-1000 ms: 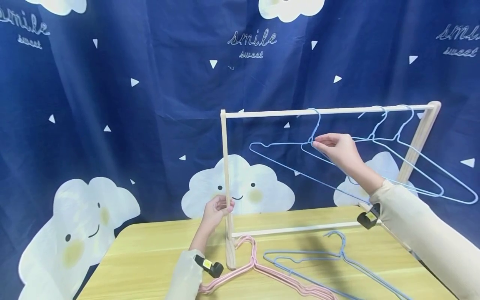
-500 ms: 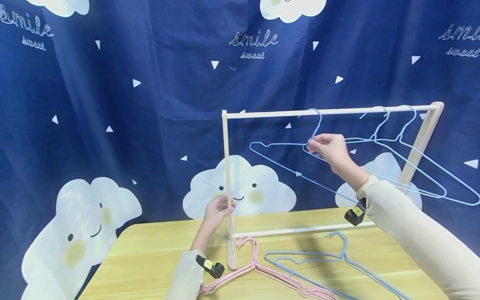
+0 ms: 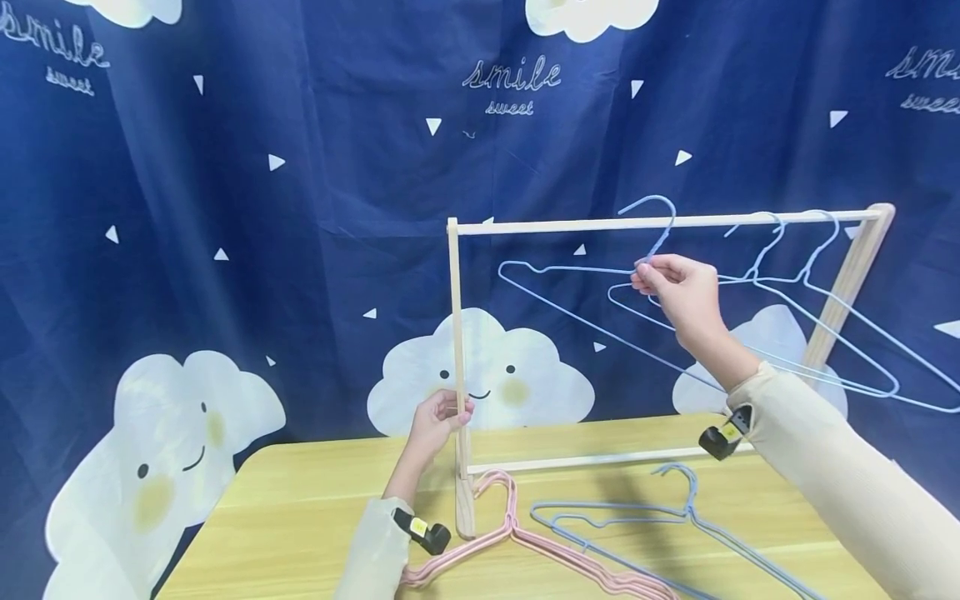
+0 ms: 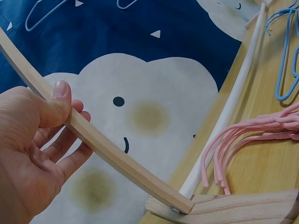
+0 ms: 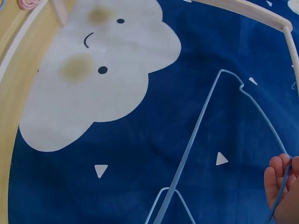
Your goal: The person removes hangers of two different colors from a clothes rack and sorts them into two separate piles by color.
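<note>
My right hand pinches a blue clothes hanger at the neck, just under its hook. The hook's top stands above the wooden rack's top rail; whether it touches the rail is unclear. In the right wrist view, this hanger's wire spreads out beside my fingers. With thumb and fingers, my left hand holds the rack's left post. The left wrist view has the thumb lying across that post. Further right, two blue hangers hang from the rail.
Stacked pink hangers lie on the wooden table by the rack's left foot. Right of them lie more blue hangers. A lower bar joins the rack's sides. Behind hangs a dark blue curtain.
The right hand first slid slightly left at the hanger's neck, then rose and moved right, lifting the hanger so its hook stands higher over the rail. The left hand stayed on the post.
</note>
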A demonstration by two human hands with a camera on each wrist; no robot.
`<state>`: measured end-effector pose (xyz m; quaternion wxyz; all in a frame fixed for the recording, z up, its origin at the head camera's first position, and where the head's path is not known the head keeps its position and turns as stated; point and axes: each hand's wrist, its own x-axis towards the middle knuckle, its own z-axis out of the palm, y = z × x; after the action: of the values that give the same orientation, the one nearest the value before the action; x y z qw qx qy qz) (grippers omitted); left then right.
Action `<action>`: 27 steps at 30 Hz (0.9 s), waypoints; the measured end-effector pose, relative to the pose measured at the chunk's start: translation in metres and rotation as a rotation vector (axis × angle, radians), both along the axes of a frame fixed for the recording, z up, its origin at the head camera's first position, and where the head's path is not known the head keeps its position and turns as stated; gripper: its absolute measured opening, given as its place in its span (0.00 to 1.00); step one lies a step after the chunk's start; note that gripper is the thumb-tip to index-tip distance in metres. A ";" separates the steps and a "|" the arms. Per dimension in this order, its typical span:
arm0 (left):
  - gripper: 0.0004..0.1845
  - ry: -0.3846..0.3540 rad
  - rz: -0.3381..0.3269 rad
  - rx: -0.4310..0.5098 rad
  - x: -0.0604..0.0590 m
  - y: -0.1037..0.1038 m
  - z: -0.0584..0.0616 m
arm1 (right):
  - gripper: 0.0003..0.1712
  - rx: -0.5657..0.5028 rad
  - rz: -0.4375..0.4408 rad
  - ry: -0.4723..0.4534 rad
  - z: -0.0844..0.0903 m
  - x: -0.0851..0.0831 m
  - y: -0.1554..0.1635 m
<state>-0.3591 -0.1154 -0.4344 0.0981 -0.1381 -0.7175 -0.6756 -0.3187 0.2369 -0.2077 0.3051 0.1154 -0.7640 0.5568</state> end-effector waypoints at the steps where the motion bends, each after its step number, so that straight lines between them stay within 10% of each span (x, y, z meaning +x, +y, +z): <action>1: 0.14 -0.003 -0.002 0.004 0.000 0.000 0.000 | 0.19 0.003 0.000 0.000 -0.001 0.002 0.002; 12: 0.15 0.003 -0.002 -0.001 0.000 0.000 0.002 | 0.06 -0.021 0.096 -0.058 -0.037 0.025 0.032; 27: 0.14 0.008 0.012 -0.020 -0.001 0.000 0.003 | 0.10 0.080 0.164 -0.519 -0.127 0.039 0.082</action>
<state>-0.3597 -0.1153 -0.4312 0.1037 -0.1375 -0.7248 -0.6671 -0.2796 0.3192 -0.3347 0.0482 0.0424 -0.8259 0.5602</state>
